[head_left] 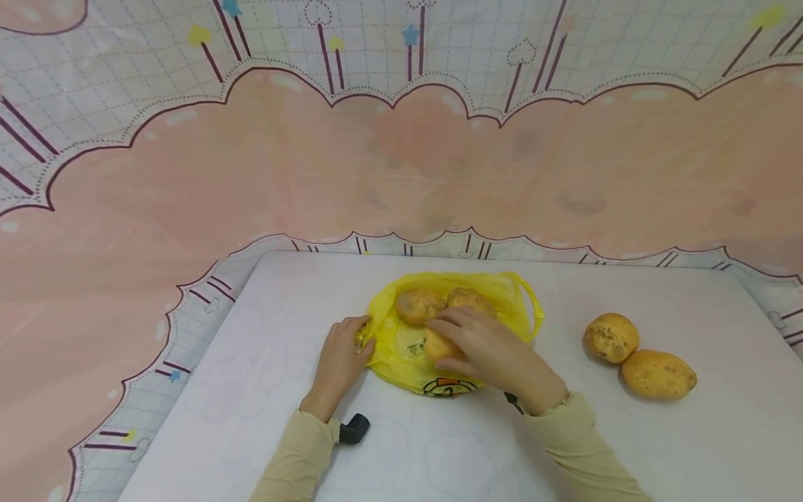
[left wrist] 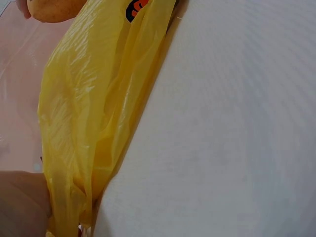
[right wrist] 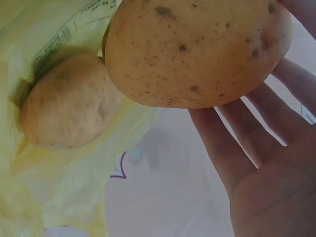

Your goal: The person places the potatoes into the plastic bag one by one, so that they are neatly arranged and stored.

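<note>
A yellow plastic bag [head_left: 392, 348] lies spread with its mouth facing up. My left hand [head_left: 339, 359] pinches the bag's left edge; in the left wrist view the film bunches beside that hand [left wrist: 23, 203]. Over the front of the bag, my right hand [head_left: 502, 352] grips a potato [head_left: 442, 347] between thumb and fingers. Seen from the right wrist, this held potato [right wrist: 197, 54] is large, tan and dark-specked. Behind it, one potato [head_left: 419, 307] rests inside the bag at the left, and another potato [head_left: 469, 299] beside it is partly hidden by my right hand.
Two more potatoes, a rounder one [head_left: 611, 338] and a longer one [head_left: 659, 374], lie together on the white table [head_left: 439, 453] to the right of the bag. A loop handle [head_left: 533, 307] sticks out at the bag's right. A patterned cloth [head_left: 401, 167] hangs behind the table.
</note>
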Available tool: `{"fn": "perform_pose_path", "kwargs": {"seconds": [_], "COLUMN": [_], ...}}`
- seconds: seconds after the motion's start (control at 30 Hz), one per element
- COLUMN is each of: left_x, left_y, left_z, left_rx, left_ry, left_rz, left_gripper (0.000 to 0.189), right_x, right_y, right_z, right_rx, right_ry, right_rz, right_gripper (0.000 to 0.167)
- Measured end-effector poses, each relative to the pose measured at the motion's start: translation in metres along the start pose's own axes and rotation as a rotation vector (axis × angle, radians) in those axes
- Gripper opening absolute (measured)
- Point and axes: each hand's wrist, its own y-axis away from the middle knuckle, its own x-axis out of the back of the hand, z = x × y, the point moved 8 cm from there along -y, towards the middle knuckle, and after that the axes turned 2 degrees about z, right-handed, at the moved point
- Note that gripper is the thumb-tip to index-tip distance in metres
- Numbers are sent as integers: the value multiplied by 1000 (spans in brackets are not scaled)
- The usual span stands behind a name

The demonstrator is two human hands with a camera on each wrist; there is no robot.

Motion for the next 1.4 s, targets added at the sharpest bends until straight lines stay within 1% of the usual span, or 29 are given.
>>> {"fn": "perform_pose_path", "kwargs": {"seconds": [0.17, 0.53, 0.77, 0.9, 1.2, 1.4], "left_x": [-1, 0, -1, -1, -2, 0], "left_y": [0, 0, 0, -1, -1, -1], "left_z": [0, 1, 0, 0, -1, 0], "left_rx": [7, -5, -9, -8, -3, 9], "left_ry": [1, -1, -4, -1, -2, 1], "left_rz": [-10, -2, -5, -6, -9, -10], "left_gripper": [45, 45, 44, 44, 45, 44], "right_x": [-7, -16, -22, -24, -31, -36], "right_y": [-4, -14, -20, -22, -25, -25], "right_z": [0, -6, -8, -10, -12, -13], "right_rx": [-10, -5, -11, -3, 37, 55], "right_ry": [-18, 19, 10, 16, 72, 71], "right_rz": [-10, -12, -13, -5, 10, 10], "right_gripper": [53, 53, 51, 50, 48, 49]}}
